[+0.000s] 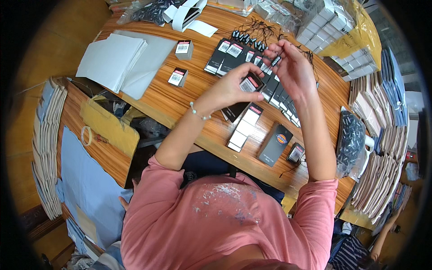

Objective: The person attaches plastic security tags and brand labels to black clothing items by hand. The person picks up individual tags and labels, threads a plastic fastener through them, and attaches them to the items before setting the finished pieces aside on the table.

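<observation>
My left hand, with a beaded bracelet at its wrist, grips a small stack of black hang tags bearing a white barcode label. Close by on the right, my right hand is raised with curled fingers, pinching a small black plastic string seal. Beneath both hands lies an overlapping row of black hang tags with red-and-white labels. Their black strings spread out beyond them. More black tags lie under my left hand, partly hidden by it.
Label stacks, a white-label stack and a dark grey tag stack stand on the wooden table. White sheets lie left. At right are a bag of black seals and folded garments. Another person's arm shows lower right.
</observation>
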The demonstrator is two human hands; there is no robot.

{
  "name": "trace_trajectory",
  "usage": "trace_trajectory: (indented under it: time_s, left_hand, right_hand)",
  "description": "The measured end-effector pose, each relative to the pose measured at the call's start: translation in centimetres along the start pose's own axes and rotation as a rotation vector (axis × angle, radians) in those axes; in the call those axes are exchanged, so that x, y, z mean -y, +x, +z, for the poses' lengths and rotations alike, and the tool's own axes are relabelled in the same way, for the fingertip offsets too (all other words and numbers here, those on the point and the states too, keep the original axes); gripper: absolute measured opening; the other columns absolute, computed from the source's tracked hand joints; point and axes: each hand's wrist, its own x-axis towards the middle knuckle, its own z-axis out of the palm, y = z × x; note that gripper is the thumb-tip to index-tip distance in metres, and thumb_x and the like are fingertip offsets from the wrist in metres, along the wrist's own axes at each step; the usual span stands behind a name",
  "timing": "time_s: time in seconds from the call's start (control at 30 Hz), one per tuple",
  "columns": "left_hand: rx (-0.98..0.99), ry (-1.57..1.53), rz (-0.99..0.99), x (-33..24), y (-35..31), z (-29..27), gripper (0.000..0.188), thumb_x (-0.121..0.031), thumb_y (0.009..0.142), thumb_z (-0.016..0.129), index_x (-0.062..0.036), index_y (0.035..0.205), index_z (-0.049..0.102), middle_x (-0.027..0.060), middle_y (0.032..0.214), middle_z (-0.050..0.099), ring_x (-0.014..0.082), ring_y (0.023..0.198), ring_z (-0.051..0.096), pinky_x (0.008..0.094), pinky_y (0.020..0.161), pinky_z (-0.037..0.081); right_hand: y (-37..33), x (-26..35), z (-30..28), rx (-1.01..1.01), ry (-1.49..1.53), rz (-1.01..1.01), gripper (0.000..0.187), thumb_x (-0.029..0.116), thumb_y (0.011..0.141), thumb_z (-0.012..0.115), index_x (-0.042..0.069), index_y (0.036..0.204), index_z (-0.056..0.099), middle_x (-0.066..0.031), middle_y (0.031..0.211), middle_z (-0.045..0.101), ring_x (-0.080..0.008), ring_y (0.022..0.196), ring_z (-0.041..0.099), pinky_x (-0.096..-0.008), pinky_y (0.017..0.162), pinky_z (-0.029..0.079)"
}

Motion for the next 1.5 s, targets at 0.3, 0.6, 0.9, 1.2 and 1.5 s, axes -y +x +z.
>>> trace_trajectory:
  time_s: [0.3,0.6,0.9,1.2,1.5]
  left_hand:
    - [-0.055,-0.130,-0.288,0.8,4.4,-4.2,0.043,-0.010,0.071,0.070,-0.0059,0.107,0.047,0.0016,0.093,0.055,0.0081,0.085,0.051,0.0201,0.074,0.042]
    - [-0.050,-0.175,-0.250,2.1,5.3,-5.2,0.031,-0.012,0.080,0.060,-0.0062,0.108,0.048,0.0011,0.094,0.056,0.0065,0.086,0.052,0.0202,0.077,0.042]
    - [-0.163,0.324,-0.235,3.6,7.5,-6.8,0.022,-0.010,0.077,0.061,-0.0026,0.097,0.056,0.0008,0.082,0.057,0.0061,0.074,0.050,0.0198,0.066,0.041]
    - [-0.197,0.772,-0.206,4.1,8.9,-6.1,0.025,-0.019,0.068,0.069,-0.0037,0.088,0.061,0.0061,0.078,0.055,0.0177,0.075,0.050,0.0291,0.069,0.042]
    - [-0.284,1.131,0.027,5.6,8.2,-6.3,0.029,-0.032,0.067,0.069,-0.0135,0.088,0.065,0.0071,0.101,0.049,0.0269,0.098,0.039,0.0351,0.087,0.034]
  right_hand:
    - [8.2,0.7,-1.3,0.026,0.013,-0.022,0.013,0.012,0.091,0.034,0.005,0.083,0.042,-0.0022,0.060,0.039,-0.0150,0.055,0.038,-0.0342,0.062,0.040]
    - [9.9,0.3,-1.8,0.029,0.034,-0.008,0.011,0.011,0.090,0.035,0.005,0.084,0.042,-0.0001,0.057,0.035,-0.0131,0.053,0.034,-0.0325,0.060,0.037]
    - [13.3,-0.4,-2.5,0.040,-0.032,-0.011,0.011,0.011,0.090,0.035,0.004,0.085,0.042,0.0002,0.057,0.034,-0.0126,0.052,0.033,-0.0312,0.057,0.037]
    - [13.8,-1.3,-4.0,0.034,-0.051,0.025,0.013,0.012,0.091,0.033,0.003,0.086,0.042,0.0011,0.055,0.031,-0.0118,0.051,0.031,-0.0293,0.055,0.035]
    - [14.4,-1.4,-4.8,0.011,-0.068,0.042,0.018,0.015,0.091,0.034,0.001,0.085,0.044,0.0006,0.055,0.034,-0.0114,0.051,0.033,-0.0284,0.056,0.036]
